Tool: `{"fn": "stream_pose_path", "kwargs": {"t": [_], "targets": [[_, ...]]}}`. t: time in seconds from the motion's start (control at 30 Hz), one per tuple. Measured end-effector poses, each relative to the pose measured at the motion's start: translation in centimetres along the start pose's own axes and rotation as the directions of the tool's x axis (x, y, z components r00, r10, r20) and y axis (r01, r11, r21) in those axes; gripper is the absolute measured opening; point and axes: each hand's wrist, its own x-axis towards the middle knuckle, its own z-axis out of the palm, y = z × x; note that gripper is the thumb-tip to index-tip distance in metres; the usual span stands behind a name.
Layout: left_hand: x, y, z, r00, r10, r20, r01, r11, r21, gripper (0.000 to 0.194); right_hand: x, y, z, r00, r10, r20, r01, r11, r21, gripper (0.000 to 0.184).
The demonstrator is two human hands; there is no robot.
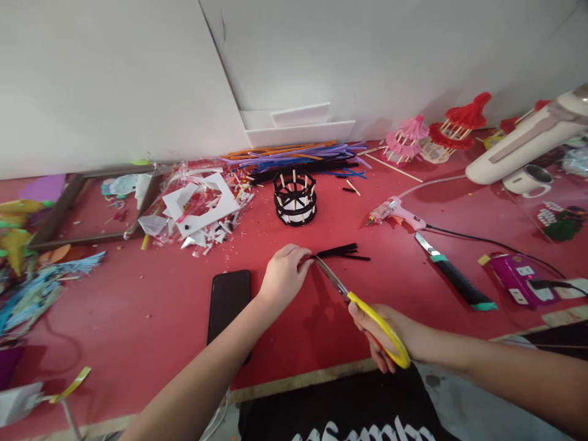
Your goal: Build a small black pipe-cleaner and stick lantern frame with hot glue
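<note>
My left fingers [297, 252] pinch black strips [340, 250]; right fingers [378, 355] hold scissors [367, 308], blades there. Cage [295, 196] stands built; strips loose, unattached.

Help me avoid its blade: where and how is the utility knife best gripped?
I'd grip the utility knife by its black handle, coming from the near right and closing across its long sides. It lies slanted, the silver blade end pointing away and left, the handle running nearer and right. The right hand should first set down the scissors.
</note>
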Motion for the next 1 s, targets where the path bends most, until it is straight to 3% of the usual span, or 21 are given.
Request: {"fn": "stream_pose_path", "kwargs": {"t": [0.27, 0.63, 1.0], "targets": [[-0.2, 0.0, 0.0, 0.999, 0.032, -0.018, -0.033, 0.999, -0.007, 0.012, 0.2, 0.6, -0.3, 1.000, 0.019, 0.013, -0.019, 1.000, -0.001, 0.070], [-0.2, -0.1, 0.3, 0.997, 0.064, -0.038, -0.064, 0.998, -0.006, 0.012, -0.7, -0.6, -0.2, 0.999, 0.037, -0.033, -0.038, 0.999, -0.025, 0.068], [-0.4, -0.1, 0.4, 0.996, 0.066, -0.052, -0.065, 0.998, 0.015, 0.012, -0.4, 0.1, -0.8, 0.998, -0.035, -0.046, 0.026, 0.982, -0.187, 0.073]]}}
